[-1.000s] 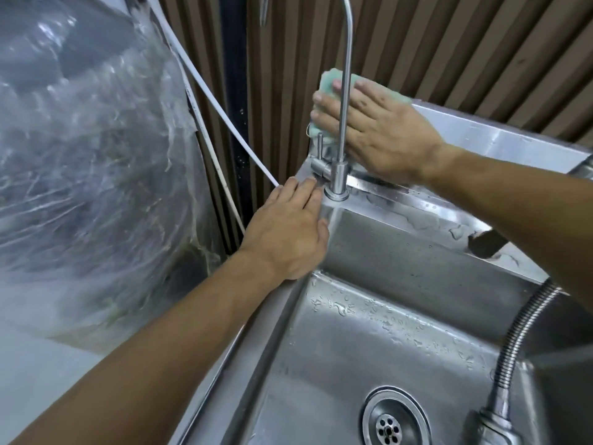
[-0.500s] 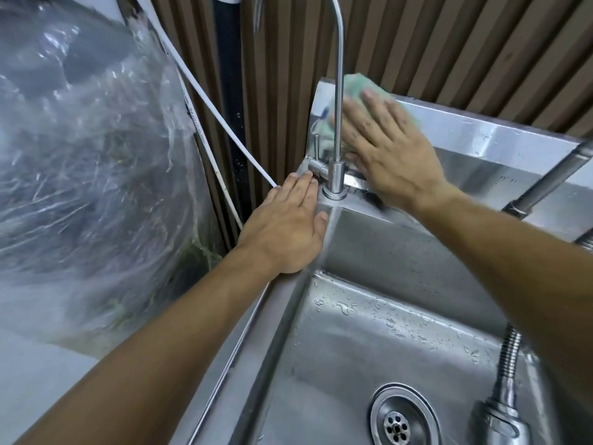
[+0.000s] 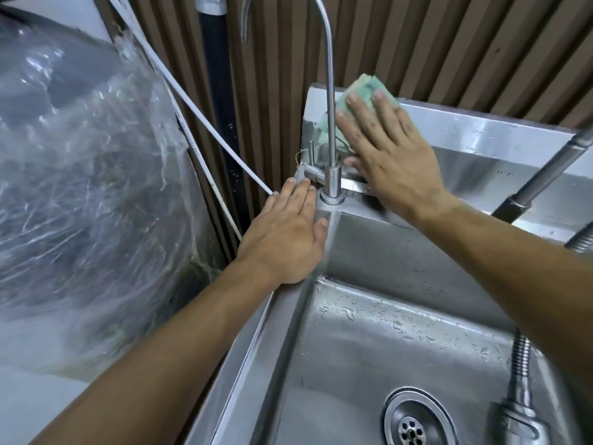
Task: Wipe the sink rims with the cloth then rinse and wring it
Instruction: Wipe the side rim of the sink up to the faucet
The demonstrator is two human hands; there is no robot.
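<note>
A green cloth (image 3: 364, 86) is pressed flat against the steel backsplash (image 3: 481, 130) at the sink's far left corner, behind a thin gooseneck tap (image 3: 330, 123). My right hand (image 3: 391, 152) lies over the cloth with straight fingers and covers most of it. My left hand (image 3: 285, 236) rests flat, fingers straight, on the sink's left rim (image 3: 244, 364) beside the tap's base. The steel sink basin (image 3: 369, 364) is wet, with a round drain (image 3: 417, 422) at the bottom.
A flexible metal hose faucet (image 3: 519, 380) hangs into the basin at the right. A large bundle wrapped in clear plastic (image 3: 80, 187) fills the left. A white tube (image 3: 205, 123) runs diagonally down to the sink corner, in front of a brown slatted wall (image 3: 449, 43).
My right hand has slid the cloth up the backsplash behind the thin tap, with its fingers spread flatter. My left hand has stayed on the rim.
</note>
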